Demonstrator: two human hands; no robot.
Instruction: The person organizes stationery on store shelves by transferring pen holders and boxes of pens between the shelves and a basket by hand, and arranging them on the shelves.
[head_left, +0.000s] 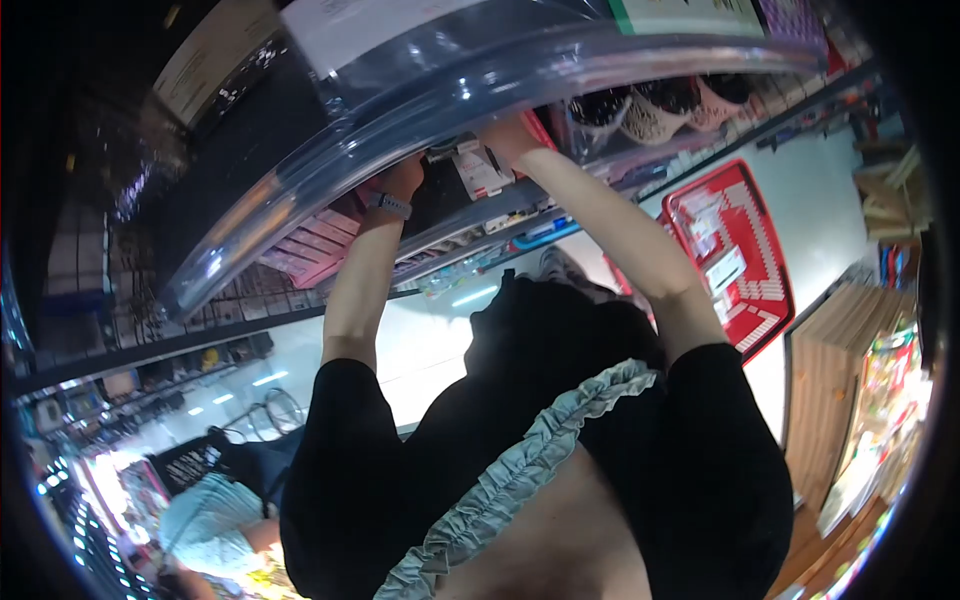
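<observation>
Both my arms reach forward to a shelf of goods behind a clear, curved plastic edge (pixel 465 95). My left hand (pixel 402 178), with a grey band (pixel 392 205) at the wrist, is partly behind that edge, and its fingers are hidden. Further right, my right hand (pixel 508 138) is among the goods, its fingers also out of sight. Between the two hands lies a white package with red marks (pixel 483 172); I cannot tell whether either hand touches it. Pink packages (pixel 315 245) sit left of my left hand, and patterned, rounded items (pixel 655 112) right of my right hand.
A red shopping basket (pixel 770 290) holding a few items is on the floor at the right. Beyond it is a wooden cabinet (pixel 830 370). At the lower left is a person in a light blue top (pixel 210 520). Lower shelves (pixel 150 345) carry more goods.
</observation>
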